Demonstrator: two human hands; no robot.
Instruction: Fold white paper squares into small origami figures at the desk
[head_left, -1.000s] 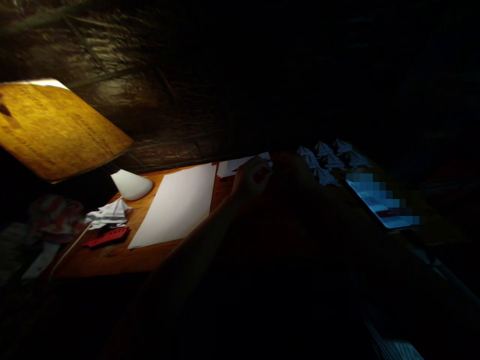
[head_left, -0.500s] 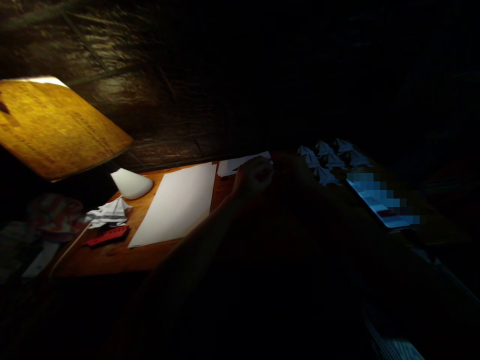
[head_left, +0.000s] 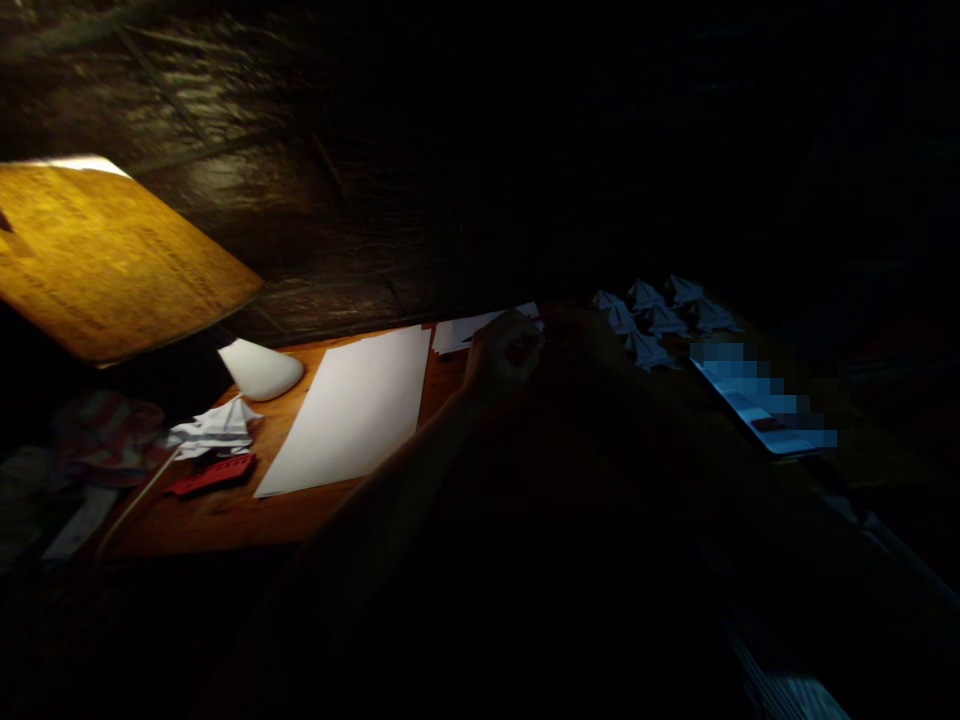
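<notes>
My left hand (head_left: 506,350) is raised over the middle of the table, its fingers curled into a pinch. Whatever it grips is lost in the dark. Close beside it on the right, my right hand (head_left: 589,335) is only a dim outline, with its fingers hidden by shadow. Behind my left hand lie some white paper pieces (head_left: 455,334). To its left is a large stack of blank white paper (head_left: 356,405). Several folded paper shapes (head_left: 646,293) with pointed peaks stand in rows beyond my right hand.
A lamp with a yellow-brown shade (head_left: 112,255) and white base (head_left: 262,370) stands at the left. Near it lie a crumpled striped paper piece (head_left: 217,425), a red perforated object (head_left: 214,475) and a cable (head_left: 139,500). A lit phone (head_left: 739,400) lies at the right.
Both hands hold almost the same place and pose. The view has shifted very slightly; nothing on the table has visibly moved.
</notes>
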